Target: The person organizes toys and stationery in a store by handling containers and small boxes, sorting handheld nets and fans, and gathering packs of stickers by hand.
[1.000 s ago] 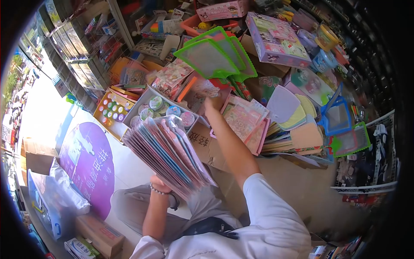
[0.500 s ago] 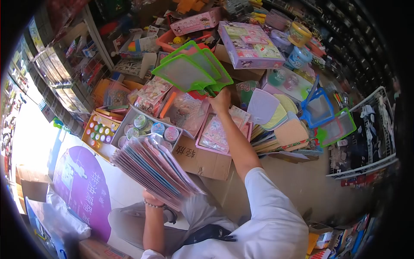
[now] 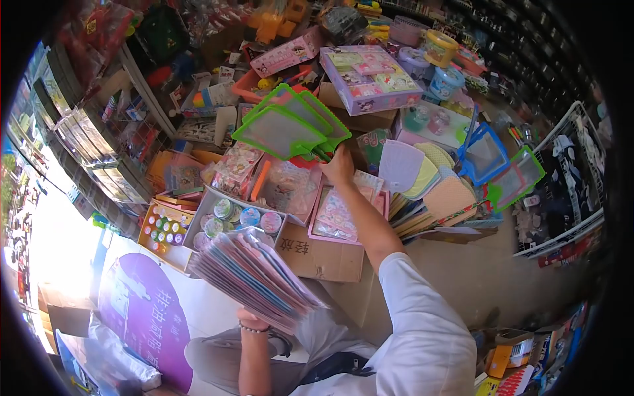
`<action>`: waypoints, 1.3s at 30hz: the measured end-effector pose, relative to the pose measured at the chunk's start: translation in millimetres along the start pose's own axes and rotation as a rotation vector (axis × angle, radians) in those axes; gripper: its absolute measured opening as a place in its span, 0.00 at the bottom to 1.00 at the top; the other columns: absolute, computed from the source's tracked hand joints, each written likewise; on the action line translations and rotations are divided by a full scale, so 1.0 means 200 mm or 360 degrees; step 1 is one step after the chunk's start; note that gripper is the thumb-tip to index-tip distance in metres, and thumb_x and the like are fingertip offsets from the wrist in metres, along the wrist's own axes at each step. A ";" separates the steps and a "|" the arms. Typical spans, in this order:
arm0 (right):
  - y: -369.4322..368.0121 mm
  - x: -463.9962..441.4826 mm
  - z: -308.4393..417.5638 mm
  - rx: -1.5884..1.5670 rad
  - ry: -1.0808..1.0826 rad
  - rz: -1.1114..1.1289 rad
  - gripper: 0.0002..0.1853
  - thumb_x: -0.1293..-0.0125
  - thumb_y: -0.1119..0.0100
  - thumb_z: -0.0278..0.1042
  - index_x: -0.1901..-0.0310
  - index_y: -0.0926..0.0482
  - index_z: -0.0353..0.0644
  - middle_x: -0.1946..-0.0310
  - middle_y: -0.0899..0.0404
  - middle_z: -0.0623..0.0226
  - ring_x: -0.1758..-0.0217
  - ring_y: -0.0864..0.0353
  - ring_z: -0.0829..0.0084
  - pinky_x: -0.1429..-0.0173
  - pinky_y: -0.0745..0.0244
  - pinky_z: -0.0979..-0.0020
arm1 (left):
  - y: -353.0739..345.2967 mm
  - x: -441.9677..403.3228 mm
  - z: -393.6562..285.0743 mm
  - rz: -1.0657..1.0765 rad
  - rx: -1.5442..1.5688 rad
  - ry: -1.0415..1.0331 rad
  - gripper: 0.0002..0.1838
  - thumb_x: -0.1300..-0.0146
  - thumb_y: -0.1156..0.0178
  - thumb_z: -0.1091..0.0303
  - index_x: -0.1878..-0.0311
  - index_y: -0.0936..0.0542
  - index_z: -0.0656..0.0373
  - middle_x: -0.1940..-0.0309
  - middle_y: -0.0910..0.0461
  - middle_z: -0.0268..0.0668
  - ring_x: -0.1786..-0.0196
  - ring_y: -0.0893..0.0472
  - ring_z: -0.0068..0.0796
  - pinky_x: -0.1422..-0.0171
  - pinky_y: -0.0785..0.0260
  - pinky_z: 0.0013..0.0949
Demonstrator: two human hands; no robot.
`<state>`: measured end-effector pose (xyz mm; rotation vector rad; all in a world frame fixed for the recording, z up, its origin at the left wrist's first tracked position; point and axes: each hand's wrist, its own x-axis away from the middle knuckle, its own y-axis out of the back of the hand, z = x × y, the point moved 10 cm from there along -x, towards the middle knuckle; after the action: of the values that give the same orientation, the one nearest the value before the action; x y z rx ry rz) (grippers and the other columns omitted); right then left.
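Note:
My left hand point(image 3: 254, 319), wearing a beaded bracelet, is closed on the lower end of a thick stack of thin, flat packets in clear sleeves point(image 3: 257, 274), pink, blue and grey at the edges. Stretched forward, my right hand point(image 3: 339, 166) is wrapped round the handles of several green-framed mesh paddles point(image 3: 281, 134), which look like fly swatters. They fan out to the left over boxes of goods. Under my right forearm lies a pink box of printed packets point(image 3: 340, 208). A cardboard box point(image 3: 320, 254) stands just beyond the stack.
Round tubs point(image 3: 249, 216) fill a grey box, beside a yellow tray of small capped jars point(image 3: 153, 241). Pastel fan-shaped pieces point(image 3: 403, 162), a blue-framed mesh paddle point(image 3: 485, 158) and a white wire rack point(image 3: 581, 119) are at right. A purple boxed set point(image 3: 373, 102) lies at the back.
The whole view has shifted a little. My right hand still grips the green paddles and my left hand still holds the packet stack; both look much the same.

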<state>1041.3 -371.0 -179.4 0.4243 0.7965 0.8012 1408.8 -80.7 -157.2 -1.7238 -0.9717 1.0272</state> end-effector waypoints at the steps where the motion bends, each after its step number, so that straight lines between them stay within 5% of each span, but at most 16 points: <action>1: 0.02 -0.01 0.01 -0.0022 0.0006 0.0028 0.44 0.55 0.16 0.44 0.40 0.32 0.36 0.49 0.20 0.40 0.44 0.18 0.40 0.41 0.20 0.47 | -0.01 0.00 0.00 0.0008 0.0005 0.0004 0.36 0.50 0.27 0.79 0.34 0.23 0.72 0.40 0.17 0.55 0.41 0.15 0.55 0.36 0.17 0.55; 4: 0.00 -0.03 -0.01 0.0038 -0.0253 0.0263 0.44 0.54 0.17 0.44 0.39 0.33 0.36 0.51 0.18 0.39 0.47 0.16 0.39 0.43 0.19 0.46 | -0.01 -0.02 0.01 0.0060 0.0044 0.0046 0.38 0.52 0.27 0.78 0.33 0.23 0.71 0.38 0.17 0.54 0.39 0.16 0.56 0.34 0.19 0.56; 15: 0.01 0.00 0.03 0.0296 -0.0040 -0.0083 0.40 0.52 0.18 0.43 0.43 0.32 0.34 0.64 0.14 0.47 0.58 0.12 0.44 0.48 0.18 0.48 | 0.07 -0.05 0.00 0.0047 0.0078 0.0041 0.43 0.56 0.29 0.75 0.30 0.25 0.69 0.35 0.19 0.53 0.34 0.20 0.57 0.27 0.24 0.57; 24: 0.16 -0.12 -0.09 0.0124 -0.0310 0.0058 0.43 0.52 0.18 0.49 0.36 0.28 0.45 0.61 0.11 0.44 0.54 0.11 0.41 0.49 0.16 0.45 | 0.08 -0.07 0.04 0.0049 0.0135 0.0029 0.44 0.56 0.30 0.74 0.28 0.27 0.69 0.33 0.21 0.53 0.33 0.20 0.58 0.27 0.25 0.58; 30: 0.26 -0.19 -0.15 0.0212 -0.0300 0.0001 0.27 0.47 0.26 0.44 0.45 0.21 0.46 0.62 0.12 0.44 0.56 0.12 0.39 0.50 0.17 0.43 | 0.04 -0.10 0.02 0.0150 0.0082 0.0031 0.44 0.57 0.30 0.76 0.29 0.26 0.70 0.34 0.20 0.54 0.33 0.20 0.59 0.28 0.24 0.59; 35: 0.22 -0.18 -0.15 0.0192 -0.0297 -0.0017 0.32 0.44 0.25 0.40 0.39 0.26 0.41 0.62 0.13 0.43 0.56 0.13 0.38 0.50 0.18 0.43 | -0.02 -0.14 0.00 0.0115 0.0133 -0.0013 0.45 0.59 0.31 0.78 0.30 0.26 0.71 0.35 0.20 0.54 0.34 0.20 0.59 0.29 0.23 0.58; 38: 0.19 -0.09 -0.12 0.0042 0.0086 -0.0276 0.43 0.44 0.22 0.36 0.29 0.35 0.38 0.52 0.17 0.37 0.48 0.17 0.37 0.43 0.22 0.45 | -0.01 -0.15 0.04 0.0020 0.0160 0.0028 0.42 0.56 0.31 0.79 0.31 0.25 0.71 0.36 0.19 0.54 0.36 0.18 0.58 0.30 0.22 0.59; 39: 0.16 -0.07 -0.12 0.0017 0.0113 -0.0211 0.49 0.46 0.21 0.30 0.25 0.41 0.34 0.43 0.23 0.36 0.39 0.23 0.38 0.35 0.28 0.47 | 0.00 -0.16 0.05 -0.0012 0.0151 0.0043 0.40 0.54 0.31 0.79 0.31 0.25 0.72 0.37 0.18 0.55 0.38 0.17 0.58 0.31 0.21 0.59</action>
<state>1001.5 -360.8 -168.8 0.3501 0.8862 0.6916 1388.8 -106.4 -153.6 -1.6504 -0.8976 1.0264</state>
